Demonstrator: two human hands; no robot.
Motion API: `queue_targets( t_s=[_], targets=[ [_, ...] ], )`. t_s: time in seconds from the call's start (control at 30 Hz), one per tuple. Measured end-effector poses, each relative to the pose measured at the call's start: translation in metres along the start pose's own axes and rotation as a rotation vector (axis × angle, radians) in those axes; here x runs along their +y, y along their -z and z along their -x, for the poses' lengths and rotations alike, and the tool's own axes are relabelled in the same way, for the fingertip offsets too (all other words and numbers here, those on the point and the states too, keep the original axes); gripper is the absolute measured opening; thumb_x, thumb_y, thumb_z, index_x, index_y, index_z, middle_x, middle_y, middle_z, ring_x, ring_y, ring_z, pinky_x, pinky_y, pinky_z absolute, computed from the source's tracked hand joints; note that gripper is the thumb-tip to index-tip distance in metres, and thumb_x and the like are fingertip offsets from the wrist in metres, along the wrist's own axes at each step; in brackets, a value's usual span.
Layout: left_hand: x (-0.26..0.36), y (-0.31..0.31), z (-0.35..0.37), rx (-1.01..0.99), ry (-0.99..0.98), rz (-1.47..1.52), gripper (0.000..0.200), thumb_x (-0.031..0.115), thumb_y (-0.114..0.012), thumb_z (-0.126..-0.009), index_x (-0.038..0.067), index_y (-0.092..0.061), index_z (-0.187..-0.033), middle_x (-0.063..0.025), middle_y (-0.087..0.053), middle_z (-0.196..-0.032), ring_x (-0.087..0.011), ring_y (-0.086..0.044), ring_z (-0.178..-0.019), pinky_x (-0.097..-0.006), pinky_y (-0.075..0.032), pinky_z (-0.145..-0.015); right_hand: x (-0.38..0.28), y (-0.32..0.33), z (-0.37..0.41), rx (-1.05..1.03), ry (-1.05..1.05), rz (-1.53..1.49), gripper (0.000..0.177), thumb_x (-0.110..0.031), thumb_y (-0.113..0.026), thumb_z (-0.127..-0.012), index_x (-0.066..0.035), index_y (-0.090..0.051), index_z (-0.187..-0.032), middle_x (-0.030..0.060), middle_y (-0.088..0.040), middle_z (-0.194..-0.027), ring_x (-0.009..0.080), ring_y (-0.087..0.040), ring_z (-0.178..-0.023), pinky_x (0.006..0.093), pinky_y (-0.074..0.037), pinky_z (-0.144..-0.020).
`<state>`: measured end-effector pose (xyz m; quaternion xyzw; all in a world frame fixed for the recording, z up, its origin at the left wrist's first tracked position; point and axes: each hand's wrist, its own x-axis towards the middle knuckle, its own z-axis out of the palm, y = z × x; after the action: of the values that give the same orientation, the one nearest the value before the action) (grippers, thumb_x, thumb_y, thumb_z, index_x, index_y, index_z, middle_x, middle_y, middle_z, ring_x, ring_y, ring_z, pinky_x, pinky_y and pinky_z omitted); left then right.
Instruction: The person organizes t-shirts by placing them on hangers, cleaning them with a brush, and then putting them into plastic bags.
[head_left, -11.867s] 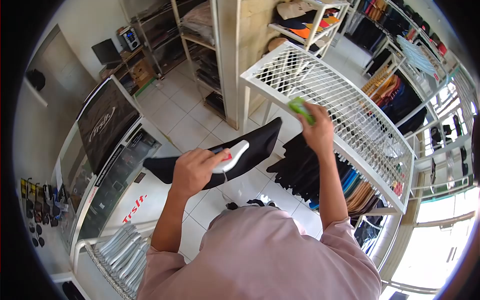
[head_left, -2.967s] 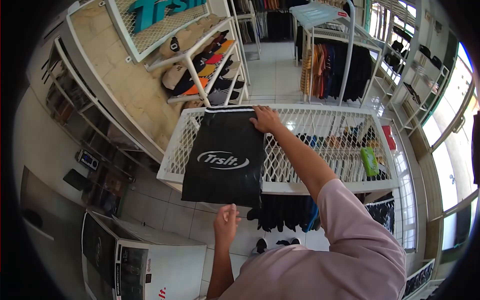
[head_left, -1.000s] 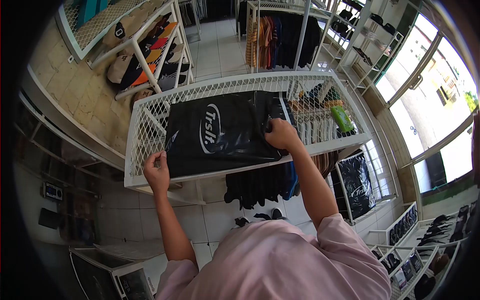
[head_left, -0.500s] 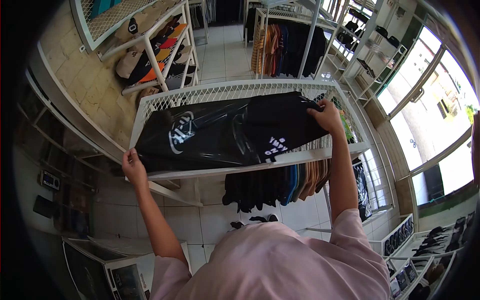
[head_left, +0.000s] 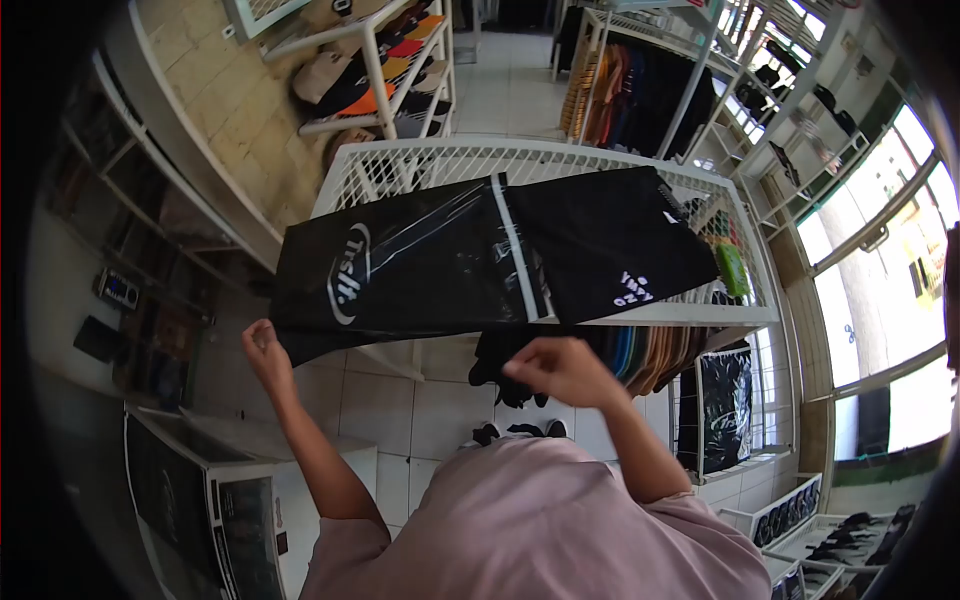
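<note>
A glossy black plastic bag (head_left: 420,270) with white lettering lies flat on top of a white wire-mesh rack (head_left: 440,150). A white strip (head_left: 515,245) crosses the bag near its right end. Beyond the strip spreads a folded black garment (head_left: 610,235) with small white letters; how far it reaches into the bag is hidden. My left hand (head_left: 268,358) is closed at the bag's lower left corner, where black material sags over the rack's front edge. In front of the rack, my right hand (head_left: 570,372) hovers with curled fingers, nothing visible in them, apart from the bag.
Several garments (head_left: 650,355) hang under the rack. A green packet (head_left: 733,270) sits at its right end. Shelves of caps (head_left: 390,80) stand at the back left, a clothes rail (head_left: 640,90) behind. To the right are glass doors (head_left: 880,280); a white cabinet (head_left: 320,500) is at lower left.
My right hand has let go of the garment's right end and moved left and down toward my body. The garment now lies flatter. My left hand stays at the bag's corner.
</note>
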<state>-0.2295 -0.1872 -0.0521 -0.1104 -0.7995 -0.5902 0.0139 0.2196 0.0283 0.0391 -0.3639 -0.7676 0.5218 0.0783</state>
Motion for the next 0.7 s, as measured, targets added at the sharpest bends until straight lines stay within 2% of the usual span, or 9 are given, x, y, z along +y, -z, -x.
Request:
queue_targets(
  t_s=[0.07, 0.2, 0.3, 0.43, 0.47, 0.5, 0.53, 0.6, 0.7],
  targets=[
    [0.013, 0.008, 0.025, -0.022, 0.055, -0.018, 0.04, 0.03, -0.064, -0.109, 0.007, -0.057, -0.141, -0.015, -0.068, -0.131, -0.0263, -0.065, -0.122, -0.0405, -0.046, -0.108, 0.019, -0.054, -0.018, 0.011, -0.014, -0.168, 0.067, -0.049, -0.083, -0.094, 0.007, -0.071, -0.127, 0.0171, -0.081, -0.101, 0.0224, -0.079, -0.096, 0.0341, -0.063, -0.078],
    [0.025, 0.013, 0.073, -0.14, 0.182, 0.078, 0.055, 0.029, -0.075, -0.103, 0.005, -0.053, -0.146, -0.0147, -0.071, -0.121, -0.0208, -0.065, -0.114, -0.0352, -0.047, -0.102, 0.013, -0.107, -0.052, 0.183, -0.037, -0.603, 0.065, -0.041, -0.083, -0.096, 0.013, -0.063, -0.127, 0.0193, -0.077, -0.116, 0.0232, -0.077, -0.1, 0.0328, -0.066, -0.074],
    [-0.016, 0.018, 0.098, -0.263, 0.203, 0.287, 0.065, 0.028, -0.08, -0.098, 0.003, -0.05, -0.15, -0.0139, -0.072, -0.116, -0.0166, -0.067, -0.105, -0.0316, -0.05, -0.093, 0.0, -0.111, -0.066, 0.335, -0.008, -0.845, 0.047, -0.031, -0.08, -0.101, 0.01, -0.067, -0.119, 0.0153, -0.076, -0.106, 0.0181, -0.075, -0.093, 0.0306, -0.064, -0.07],
    [-0.035, 0.022, 0.147, -0.523, 0.466, 0.199, 0.073, 0.027, -0.082, -0.097, 0.004, -0.044, -0.155, -0.0135, -0.073, -0.115, -0.0148, -0.069, -0.099, -0.0298, -0.052, -0.082, -0.005, -0.09, -0.081, 0.38, 0.145, -0.742, 0.032, -0.026, -0.077, -0.103, 0.003, -0.072, -0.114, 0.0086, -0.077, -0.103, 0.014, -0.073, -0.088, 0.0283, -0.062, -0.072],
    [-0.05, 0.018, 0.157, -0.634, 0.491, 0.182, 0.076, 0.026, -0.083, -0.096, 0.004, -0.042, -0.157, -0.0128, -0.073, -0.114, -0.0148, -0.069, -0.097, -0.0299, -0.053, -0.08, -0.014, -0.082, -0.087, 0.442, 0.255, -0.765, 0.022, -0.023, -0.079, -0.101, -0.002, -0.072, -0.1, 0.0009, -0.072, -0.088, 0.0059, -0.064, -0.074, 0.0243, -0.053, -0.061],
    [-0.057, 0.014, 0.165, -0.748, 0.513, 0.166, 0.079, 0.026, -0.083, -0.096, 0.004, -0.04, -0.159, -0.0121, -0.073, -0.113, -0.0148, -0.07, -0.096, -0.03, -0.053, -0.078, 0.004, -0.071, -0.106, 0.491, 0.279, -0.641, 0.027, -0.021, -0.081, -0.1, -0.007, -0.065, -0.083, -0.0048, -0.063, -0.076, 0.0026, -0.055, -0.068, 0.0233, -0.042, -0.057],
    [-0.05, 0.008, 0.176, -0.739, 0.49, 0.161, 0.081, 0.029, -0.081, -0.097, 0.004, -0.038, -0.161, -0.0133, -0.072, -0.117, -0.0168, -0.07, -0.1, -0.0317, -0.054, -0.082, -0.016, -0.054, -0.106, 0.512, 0.288, -0.678, 0.038, -0.023, -0.083, -0.098, -0.01, -0.057, -0.075, -0.0078, -0.054, -0.068, 0.0015, -0.047, -0.063, 0.0239, -0.036, -0.055],
    [-0.033, -0.004, 0.202, -0.728, 0.445, 0.15, 0.085, 0.034, -0.078, -0.1, 0.004, -0.033, -0.165, -0.0157, -0.07, -0.125, -0.0208, -0.069, -0.109, -0.035, -0.054, -0.088, -0.013, -0.017, -0.122, 0.555, 0.332, -0.685, 0.035, -0.023, -0.084, -0.098, -0.01, -0.059, -0.077, -0.0089, -0.053, -0.069, 0.0008, -0.043, -0.06, 0.0228, -0.032, -0.052],
    [-0.036, -0.008, 0.201, -0.516, 0.529, 0.673, 0.086, 0.046, -0.067, -0.105, 0.006, -0.026, -0.169, -0.0187, -0.062, -0.143, -0.027, -0.063, -0.128, -0.0405, -0.048, -0.106, -0.019, 0.042, -0.122, 0.562, 0.37, -0.618, 0.03, -0.022, -0.078, -0.102, -0.01, -0.062, -0.079, -0.0094, -0.054, -0.071, 0.0, -0.045, -0.066, 0.022, -0.033, -0.056]
  ],
)
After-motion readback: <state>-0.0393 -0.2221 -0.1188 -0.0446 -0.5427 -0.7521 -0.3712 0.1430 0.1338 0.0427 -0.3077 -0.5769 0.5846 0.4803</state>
